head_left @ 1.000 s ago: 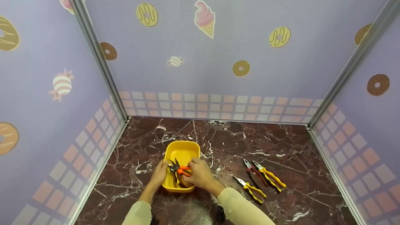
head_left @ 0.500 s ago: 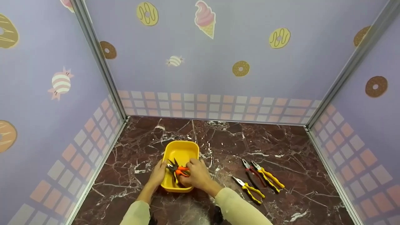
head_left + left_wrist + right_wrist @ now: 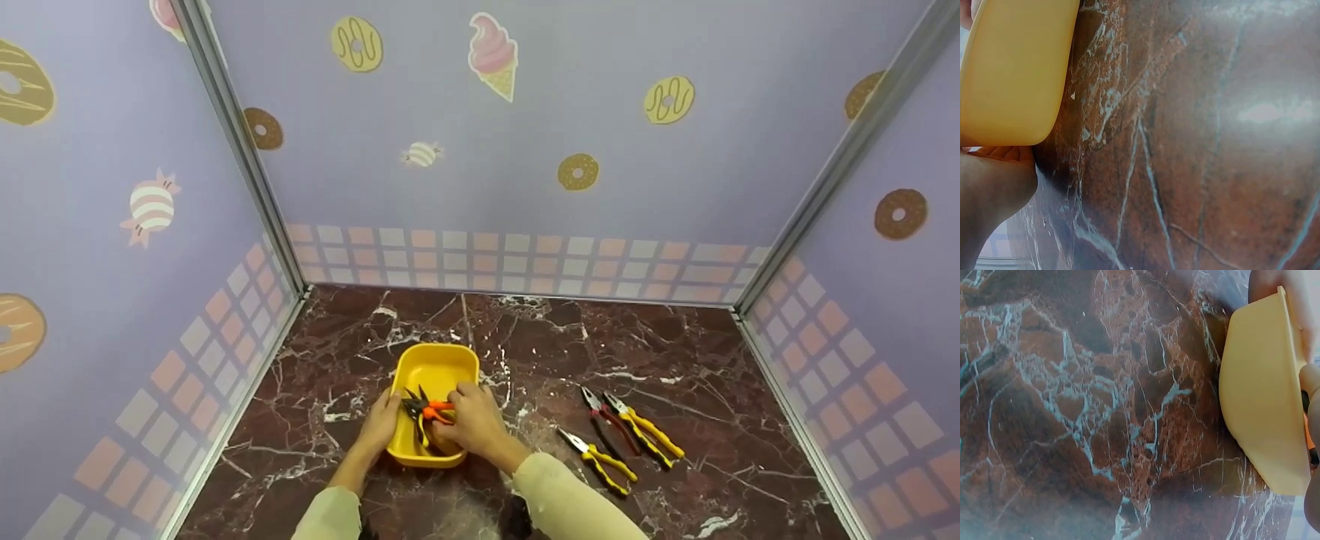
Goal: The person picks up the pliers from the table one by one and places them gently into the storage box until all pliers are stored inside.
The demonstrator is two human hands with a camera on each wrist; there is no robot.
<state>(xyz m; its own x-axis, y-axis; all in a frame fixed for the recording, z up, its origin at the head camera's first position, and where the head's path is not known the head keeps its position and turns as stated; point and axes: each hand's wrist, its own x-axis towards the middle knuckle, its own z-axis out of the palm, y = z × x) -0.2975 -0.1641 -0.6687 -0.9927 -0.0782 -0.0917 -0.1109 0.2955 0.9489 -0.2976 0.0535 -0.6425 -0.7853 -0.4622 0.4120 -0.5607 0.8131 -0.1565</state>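
A yellow plastic tub (image 3: 439, 362) stands on the marble-patterned surface, held at its left side by my left hand (image 3: 380, 426). In the left wrist view that hand (image 3: 998, 183) lies against the outer wall of the tub (image 3: 1016, 73). My right hand (image 3: 480, 421) reaches over the right rim and holds orange-handled pliers (image 3: 433, 412) by the handles. Their dark jaws point left inside the tub. Beneath them lies another pair of pliers (image 3: 423, 433) with yellow on its handles, partly hidden. From the right wrist, mostly the tub's outer wall (image 3: 1264, 394) shows.
Right of the tub lie long-nose pliers (image 3: 600, 459) with yellow-black handles, red-black handled pliers (image 3: 611, 421) and another yellow-black pair (image 3: 645, 427). Patterned panels (image 3: 517, 259) close in the back and both sides of the surface (image 3: 517, 330).
The head view has shifted slightly. Both hands, the tub and the orange-handled pliers keep nearly the same places, with only a slight turn of the pliers.
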